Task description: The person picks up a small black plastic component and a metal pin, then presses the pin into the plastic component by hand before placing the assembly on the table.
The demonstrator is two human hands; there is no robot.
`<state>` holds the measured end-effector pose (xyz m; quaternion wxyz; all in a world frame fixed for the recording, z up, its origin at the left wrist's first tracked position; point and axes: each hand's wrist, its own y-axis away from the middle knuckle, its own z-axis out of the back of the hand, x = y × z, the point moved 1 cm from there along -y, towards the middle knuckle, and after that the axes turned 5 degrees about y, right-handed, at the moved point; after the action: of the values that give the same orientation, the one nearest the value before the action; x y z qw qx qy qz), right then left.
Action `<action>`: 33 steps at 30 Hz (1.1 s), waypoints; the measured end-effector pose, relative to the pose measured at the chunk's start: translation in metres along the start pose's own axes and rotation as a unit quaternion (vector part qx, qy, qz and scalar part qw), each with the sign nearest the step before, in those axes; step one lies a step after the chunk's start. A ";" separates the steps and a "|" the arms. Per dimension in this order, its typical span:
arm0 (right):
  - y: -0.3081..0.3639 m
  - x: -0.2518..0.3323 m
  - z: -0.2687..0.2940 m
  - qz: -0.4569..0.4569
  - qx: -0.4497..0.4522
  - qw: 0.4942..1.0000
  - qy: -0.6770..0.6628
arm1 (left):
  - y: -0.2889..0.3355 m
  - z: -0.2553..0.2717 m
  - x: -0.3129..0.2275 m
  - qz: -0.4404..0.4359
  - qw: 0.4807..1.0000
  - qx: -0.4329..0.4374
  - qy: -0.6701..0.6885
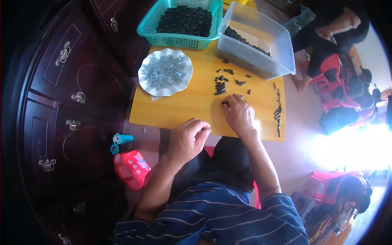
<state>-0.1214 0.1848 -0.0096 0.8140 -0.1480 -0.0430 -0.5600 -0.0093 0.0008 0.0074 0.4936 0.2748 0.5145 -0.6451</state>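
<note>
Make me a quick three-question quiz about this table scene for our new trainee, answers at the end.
1. Multiple choice: what is heaped on the white scalloped plate?
A) folded cloths
B) small glinting pieces
C) wooden blocks

2. True or false: the green basket stands to the left of the clear plastic box.

3. Left or right: which of the person's hands is nearer the loose black pieces in the middle of the yellow table?

Key:
1. B
2. True
3. The right hand
</note>
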 end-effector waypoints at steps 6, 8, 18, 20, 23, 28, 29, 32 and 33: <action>0.005 0.010 0.008 0.021 0.034 0.999 -0.023 | 0.002 0.002 0.002 0.011 1.000 -0.017 0.006; 0.013 0.013 0.009 0.052 0.019 0.990 -0.132 | 0.000 0.005 0.002 0.010 0.999 -0.039 0.002; 0.044 0.034 0.017 -0.002 0.122 0.925 -0.361 | -0.002 0.004 0.005 0.009 0.997 -0.075 -0.001; 0.045 0.035 0.014 0.007 0.115 0.914 -0.389 | -0.002 0.003 0.006 0.005 0.997 -0.074 -0.001; 0.046 0.035 0.015 0.020 0.115 0.915 -0.386 | -0.001 0.003 0.006 0.000 0.998 -0.054 -0.016; 0.049 0.031 0.006 -0.028 0.158 0.869 -0.469 | 0.000 0.005 0.004 -0.005 0.999 -0.043 -0.007; 0.049 0.030 0.003 -0.055 0.169 0.825 -0.536 | -0.001 0.005 0.003 -0.010 0.999 -0.038 0.002; 0.049 0.029 0.003 -0.074 0.192 0.754 -0.623 | -0.003 0.002 -0.005 -0.005 0.997 -0.072 0.034; 0.049 0.030 0.003 -0.075 0.192 0.754 -0.624 | -0.002 0.002 -0.004 -0.005 0.997 -0.071 0.034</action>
<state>-0.0645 0.1747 -0.0093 0.5734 -0.3015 -0.6586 -0.3828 -0.0094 -0.0002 0.0124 0.4904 0.2584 0.5771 -0.5997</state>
